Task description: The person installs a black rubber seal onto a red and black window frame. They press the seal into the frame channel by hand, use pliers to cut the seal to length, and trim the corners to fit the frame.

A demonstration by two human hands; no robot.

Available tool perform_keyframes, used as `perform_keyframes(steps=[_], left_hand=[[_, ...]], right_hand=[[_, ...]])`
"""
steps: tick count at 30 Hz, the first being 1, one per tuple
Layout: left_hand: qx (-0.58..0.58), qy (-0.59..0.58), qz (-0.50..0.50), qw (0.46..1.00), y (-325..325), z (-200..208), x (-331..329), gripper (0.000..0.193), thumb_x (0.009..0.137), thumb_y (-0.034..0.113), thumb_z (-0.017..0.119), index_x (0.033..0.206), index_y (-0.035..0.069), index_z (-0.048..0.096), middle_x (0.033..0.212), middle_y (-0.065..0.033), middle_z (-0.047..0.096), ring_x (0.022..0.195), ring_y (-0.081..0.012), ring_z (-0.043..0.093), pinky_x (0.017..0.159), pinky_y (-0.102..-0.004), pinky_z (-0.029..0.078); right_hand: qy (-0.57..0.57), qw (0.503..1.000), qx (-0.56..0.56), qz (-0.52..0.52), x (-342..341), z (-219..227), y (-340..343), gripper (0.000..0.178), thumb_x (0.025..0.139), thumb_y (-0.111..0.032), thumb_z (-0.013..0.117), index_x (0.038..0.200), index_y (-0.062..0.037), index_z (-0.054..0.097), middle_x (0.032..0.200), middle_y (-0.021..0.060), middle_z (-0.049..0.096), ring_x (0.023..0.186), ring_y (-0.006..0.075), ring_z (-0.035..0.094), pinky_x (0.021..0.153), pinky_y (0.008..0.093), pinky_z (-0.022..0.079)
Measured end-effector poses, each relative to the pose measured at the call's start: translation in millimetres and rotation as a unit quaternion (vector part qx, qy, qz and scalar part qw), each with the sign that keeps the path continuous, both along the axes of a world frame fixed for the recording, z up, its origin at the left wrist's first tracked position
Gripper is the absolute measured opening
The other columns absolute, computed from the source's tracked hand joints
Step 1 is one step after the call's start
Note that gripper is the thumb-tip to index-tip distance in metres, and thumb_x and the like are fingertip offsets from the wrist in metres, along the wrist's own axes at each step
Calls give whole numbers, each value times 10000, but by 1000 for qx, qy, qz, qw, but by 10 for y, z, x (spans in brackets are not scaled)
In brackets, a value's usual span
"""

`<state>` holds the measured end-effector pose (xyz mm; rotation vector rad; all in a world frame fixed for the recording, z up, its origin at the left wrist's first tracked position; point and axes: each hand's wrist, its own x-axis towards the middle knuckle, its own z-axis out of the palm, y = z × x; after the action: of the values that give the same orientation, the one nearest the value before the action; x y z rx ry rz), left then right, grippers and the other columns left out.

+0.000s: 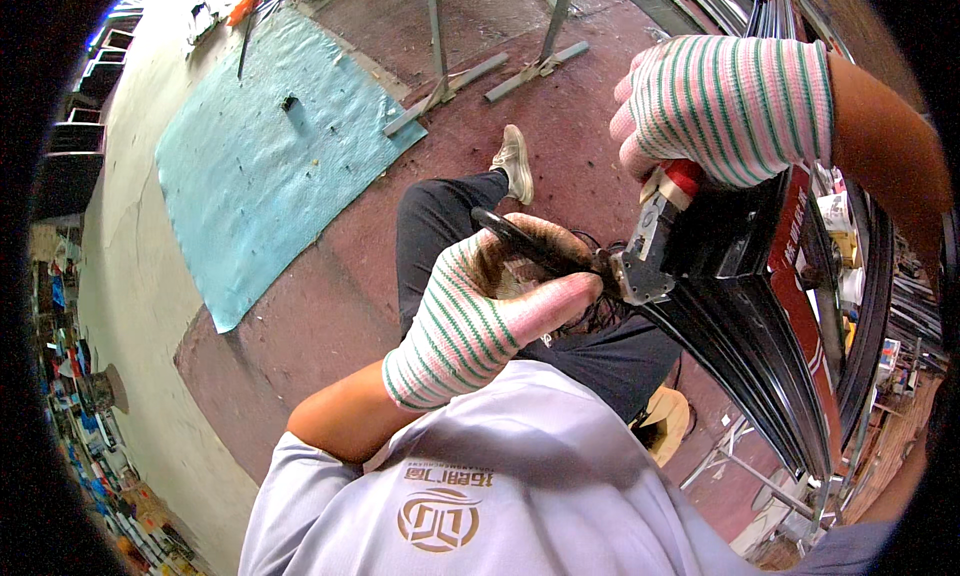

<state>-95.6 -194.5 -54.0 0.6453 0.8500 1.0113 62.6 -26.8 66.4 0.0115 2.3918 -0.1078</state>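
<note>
Both my hands wear pink-and-white knit gloves with green stripes. My left hand (475,321) is closed round a black rubber-like strip (520,244), which loops up past the fingers. The end of that strip meets the metal head of a red-handled hand tool (650,238), probably a cutter. Wrapped about the red handle, the fingers of my right hand (725,106) hold the tool from above. The tool's head sits against the corner of a stack of black metal profiles (745,326). Whether its jaws are closed on the strip, I cannot tell.
A dark bundle of thin strands (590,314) hangs behind my left hand. Grey metal stand legs (460,81) rise ahead. A light-blue sheet (265,166) covers floor at left, with an orange-handled tool (243,11) by it. A round tan seat (668,424) shows below the profiles.
</note>
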Motion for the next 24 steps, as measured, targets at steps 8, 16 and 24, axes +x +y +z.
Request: perform_keyframes(steps=[8,16,24], left_hand=[[-12,2,-30,999,28,3,-31,230,799,90,737,980,36,606,918,-60,670,836,-155,653,794,-295,527],[-17,-25,-29,999,40,-24,-26,238,803,103,735,991,41,603,937,-56,665,843,-136,634,797,-289,519],[-13,-26,-25,999,38,-39,-21,246,807,108,737,999,39,598,939,-57,660,845,-139,637,792,-291,524]], right_hand=[[-16,1000,6,9,-43,11,-5,232,617,-106,723,841,-147,678,870,4,624,934,209,588,894,353,450],[-5,999,28,30,-37,7,2,227,621,-113,727,837,-153,671,877,-2,619,951,214,586,896,353,449],[10,1000,5,16,-26,25,2,225,614,-116,725,829,-155,667,854,-5,617,937,210,591,891,353,449]])
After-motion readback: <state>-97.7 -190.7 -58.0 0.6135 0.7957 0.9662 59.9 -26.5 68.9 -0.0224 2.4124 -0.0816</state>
